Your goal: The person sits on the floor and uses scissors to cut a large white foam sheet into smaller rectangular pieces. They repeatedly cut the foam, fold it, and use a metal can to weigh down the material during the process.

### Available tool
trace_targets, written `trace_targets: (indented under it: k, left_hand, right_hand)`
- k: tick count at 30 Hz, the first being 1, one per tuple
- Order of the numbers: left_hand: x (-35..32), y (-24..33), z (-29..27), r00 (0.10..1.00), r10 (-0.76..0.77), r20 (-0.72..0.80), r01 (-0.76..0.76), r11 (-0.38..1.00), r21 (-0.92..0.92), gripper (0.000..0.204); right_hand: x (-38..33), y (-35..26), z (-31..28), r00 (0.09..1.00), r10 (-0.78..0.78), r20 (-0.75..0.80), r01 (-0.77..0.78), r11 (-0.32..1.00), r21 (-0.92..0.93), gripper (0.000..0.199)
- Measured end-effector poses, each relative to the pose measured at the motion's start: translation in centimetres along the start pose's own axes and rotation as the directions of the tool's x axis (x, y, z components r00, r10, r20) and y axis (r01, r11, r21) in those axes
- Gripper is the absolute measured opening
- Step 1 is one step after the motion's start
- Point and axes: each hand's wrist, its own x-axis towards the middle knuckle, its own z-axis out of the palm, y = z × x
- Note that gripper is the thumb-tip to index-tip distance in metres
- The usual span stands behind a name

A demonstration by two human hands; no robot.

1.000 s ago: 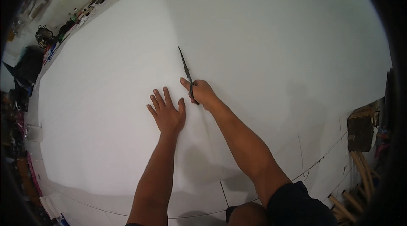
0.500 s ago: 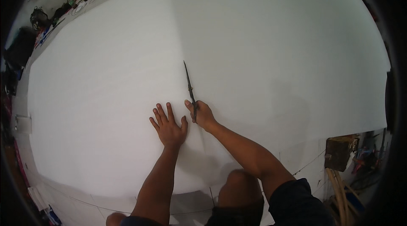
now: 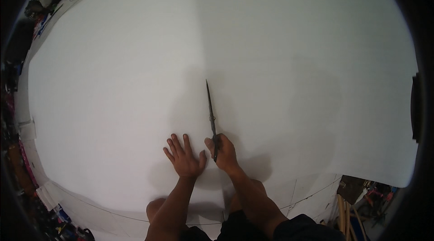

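Observation:
A large white sheet [image 3: 113, 96] spreads across most of the floor, with a faint line of shade running down its middle. My left hand [image 3: 186, 162] lies flat on the sheet, fingers spread, just left of that line. In my right hand [image 3: 226, 153] is a pair of long dark scissors [image 3: 211, 110], gripped by the handles. The blades point away from me along the shade line and look closed together. Whether they touch the sheet, I cannot tell.
Pale floor tiles [image 3: 312, 196] show along the near edge. Wooden poles [image 3: 346, 216] and a dark box [image 3: 350, 189] stand at the lower right. Assorted clutter lines the left side, including a dark bag [image 3: 34, 9] at the upper left.
Both hands and the scissors sit lower in the picture, and the view has shifted over the sheet. My right hand still grips the scissors; my left hand stays flat.

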Motion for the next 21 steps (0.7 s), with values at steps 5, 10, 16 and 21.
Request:
trace_targets:
  k: [5, 10, 16, 21]
  left_hand:
    - [0.3, 0.4, 0.2, 1.000, 0.012, 0.011, -0.012, 1.000, -0.016, 0.083]
    - [0.6, 0.7, -0.5, 0.999, 0.012, 0.051, -0.010, 1.000, -0.025, 0.083]
    - [11.3, 1.0, -4.3, 0.927, 0.007, -0.375, -0.064, 0.988, -0.140, 0.056]
    - [32.9, 1.2, -8.6, 0.932, 0.019, -0.362, -0.004, 0.999, 0.043, 0.060]
  right_hand:
    - [5.8, -4.6, -1.2, 1.000, -0.027, -0.006, 0.026, 0.996, -0.090, 0.053]
    - [13.7, -11.4, -1.8, 1.000, -0.006, -0.029, 0.004, 0.996, -0.084, 0.064]
    - [16.4, -10.9, -0.7, 0.992, -0.111, -0.061, 0.099, 0.979, -0.180, 0.067]
    - [16.1, -11.7, 0.0, 0.996, -0.087, -0.007, 0.085, 0.988, -0.127, 0.065]
